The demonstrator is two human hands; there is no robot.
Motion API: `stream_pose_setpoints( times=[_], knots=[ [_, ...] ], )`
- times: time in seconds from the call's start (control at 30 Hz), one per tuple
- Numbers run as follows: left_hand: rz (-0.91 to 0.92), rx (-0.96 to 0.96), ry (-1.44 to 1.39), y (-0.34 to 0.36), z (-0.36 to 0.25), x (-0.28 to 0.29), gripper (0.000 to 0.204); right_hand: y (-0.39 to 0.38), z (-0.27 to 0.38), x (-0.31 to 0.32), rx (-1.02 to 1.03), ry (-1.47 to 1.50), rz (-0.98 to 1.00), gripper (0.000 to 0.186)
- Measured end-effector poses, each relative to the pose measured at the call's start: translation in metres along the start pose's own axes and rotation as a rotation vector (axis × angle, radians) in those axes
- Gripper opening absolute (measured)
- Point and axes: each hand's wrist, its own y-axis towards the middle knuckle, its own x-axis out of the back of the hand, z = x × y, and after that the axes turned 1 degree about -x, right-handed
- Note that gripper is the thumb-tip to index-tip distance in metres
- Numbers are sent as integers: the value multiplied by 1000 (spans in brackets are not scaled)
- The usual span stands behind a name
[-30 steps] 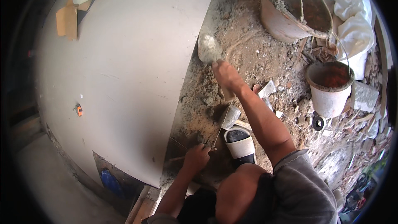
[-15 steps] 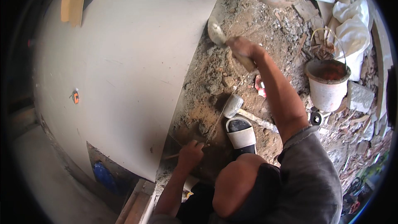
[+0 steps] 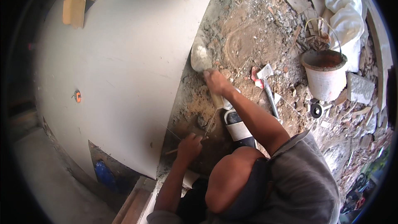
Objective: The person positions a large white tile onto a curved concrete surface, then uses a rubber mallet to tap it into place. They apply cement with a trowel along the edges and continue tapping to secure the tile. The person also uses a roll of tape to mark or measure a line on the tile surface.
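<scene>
Head view: trowel (image 3: pixel 202 61) is handle-gripped by right hand (image 3: pixel 217 83), likely freeing its blade (image 3: pixel 200 52); stick (image 3: pixel 171 152) is clasped by left hand (image 3: pixel 190 147).

No words, numbers or signs are showing legibly anywhere. A small red-and-white scrap (image 3: pixel 257 78), right of centre in the frame, is appearing too small to reveal any print; a little orange object (image 3: pixel 78 96), at the frame's left, is likewise looking too small for reading.
</scene>
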Motion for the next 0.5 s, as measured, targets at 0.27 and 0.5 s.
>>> stream_pose_setpoints(
  times=[0.27,0.5],
  knots=[
    [50,53,-3,-11,9,-4,19,16,-11,57,-34,259,-94,50],
    [156,94,-24,-31,6,7,21,-7,-3,-41,-43,95,9,45]
  ],
)
